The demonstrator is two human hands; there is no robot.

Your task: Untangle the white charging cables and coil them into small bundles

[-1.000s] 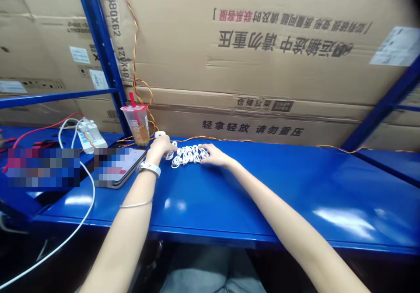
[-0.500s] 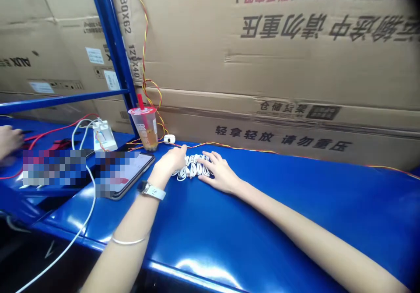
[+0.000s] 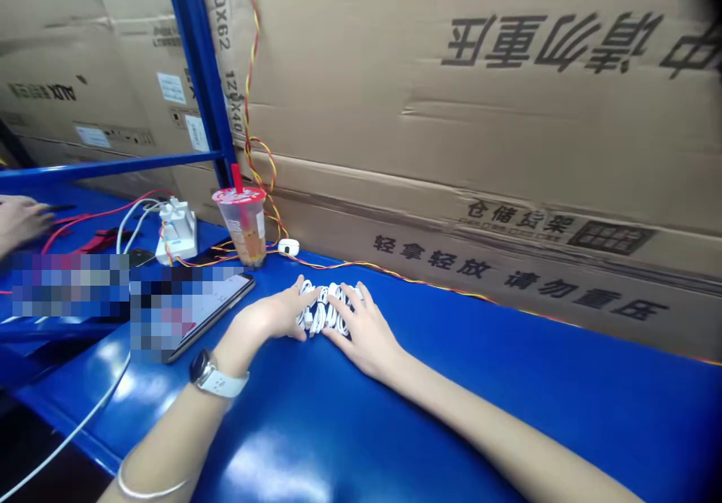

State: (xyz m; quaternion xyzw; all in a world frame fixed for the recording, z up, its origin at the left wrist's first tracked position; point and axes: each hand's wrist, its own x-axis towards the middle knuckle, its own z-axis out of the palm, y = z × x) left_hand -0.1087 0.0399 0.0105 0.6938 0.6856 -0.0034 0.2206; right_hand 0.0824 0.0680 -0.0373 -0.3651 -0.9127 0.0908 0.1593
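White coiled cables [image 3: 319, 315] sat on blue shelf [image 3: 485, 353], btwn hands. L hand [image 3: 276, 313]: thumb/fingers parted round left end; R hand [image 3: 366, 334]: fingers spread over right. Prob. bunching step; next move needed even side pressure, imo.

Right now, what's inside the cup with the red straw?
The cup holds orange-brown drink near the bottom; the red straw enters through the lid. The white label hides whatever is behind it.
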